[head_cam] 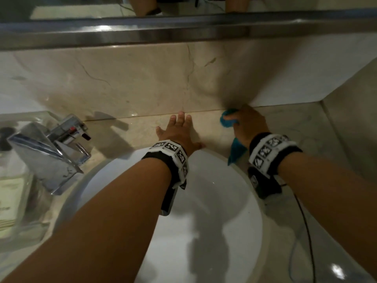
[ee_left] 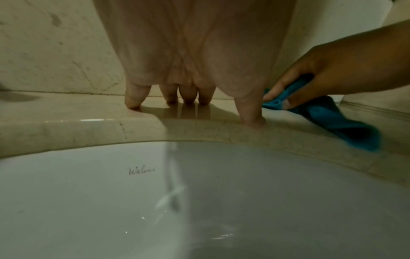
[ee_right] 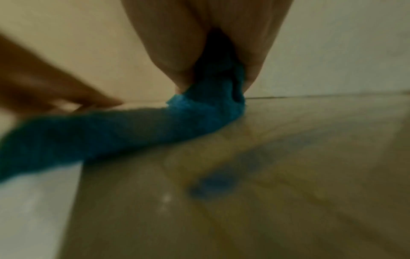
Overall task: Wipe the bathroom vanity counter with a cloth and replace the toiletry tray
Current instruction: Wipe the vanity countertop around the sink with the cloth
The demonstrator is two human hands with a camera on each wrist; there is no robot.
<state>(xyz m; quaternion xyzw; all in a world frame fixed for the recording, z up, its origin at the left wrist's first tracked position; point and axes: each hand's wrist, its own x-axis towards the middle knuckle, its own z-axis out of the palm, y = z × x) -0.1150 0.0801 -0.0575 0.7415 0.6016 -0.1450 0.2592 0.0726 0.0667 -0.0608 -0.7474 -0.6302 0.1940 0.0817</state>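
My right hand grips a blue cloth and holds it down on the beige marble counter, close to the back wall. A loose end of the cloth trails toward the sink rim. In the right wrist view the cloth is bunched in my curled fingers. My left hand lies flat on the counter behind the sink, fingers spread and straight; its fingertips press the stone. The two hands sit side by side, a little apart. No toiletry tray is clearly visible.
A white sink basin lies below my arms. A chrome faucet stands at the left, with a clear bottle beside it. A steel ledge and mirror run along the wall above. A side wall closes the counter's right end.
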